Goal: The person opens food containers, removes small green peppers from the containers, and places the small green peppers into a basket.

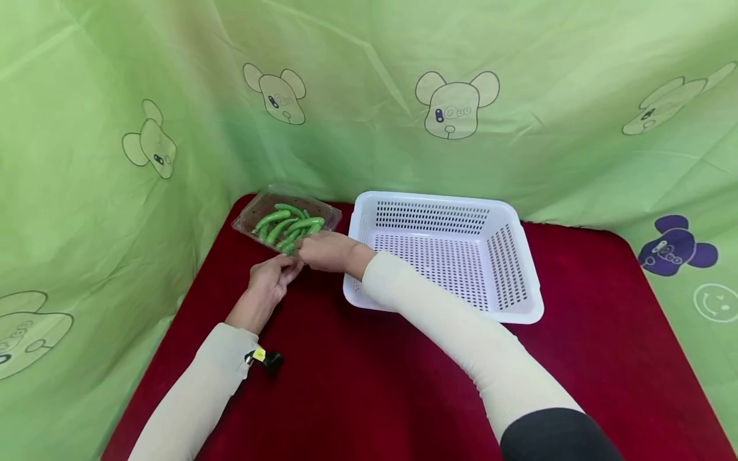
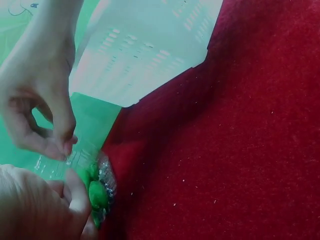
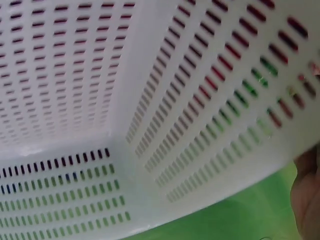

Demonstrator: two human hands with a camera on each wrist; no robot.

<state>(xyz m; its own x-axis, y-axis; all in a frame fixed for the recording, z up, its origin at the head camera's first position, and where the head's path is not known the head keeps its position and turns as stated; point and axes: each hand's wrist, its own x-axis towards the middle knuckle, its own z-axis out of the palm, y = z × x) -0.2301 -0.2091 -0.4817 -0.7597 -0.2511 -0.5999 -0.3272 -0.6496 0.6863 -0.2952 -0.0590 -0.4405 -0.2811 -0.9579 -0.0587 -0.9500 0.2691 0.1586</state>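
Note:
A clear plastic box (image 1: 245,221) of long green peppers (image 1: 284,224) sits at the table's back left corner. My left hand (image 1: 268,279) holds the box's near edge, its thumb against the plastic in the left wrist view, beside a green pepper (image 2: 99,195). Just above it, my right hand (image 1: 330,251) brings thumb and forefinger together at the same edge and pinches the clear plastic there. Which part of the box lies between those fingertips is hard to see. In the right wrist view only a sliver of the right hand (image 3: 306,195) shows.
A white perforated basket (image 1: 530,282) stands right of the box, with nothing in it; my right forearm crosses its near left corner. Dark red cloth (image 1: 369,384) covers the table. Green printed curtains (image 1: 357,147) hang close behind and along both sides.

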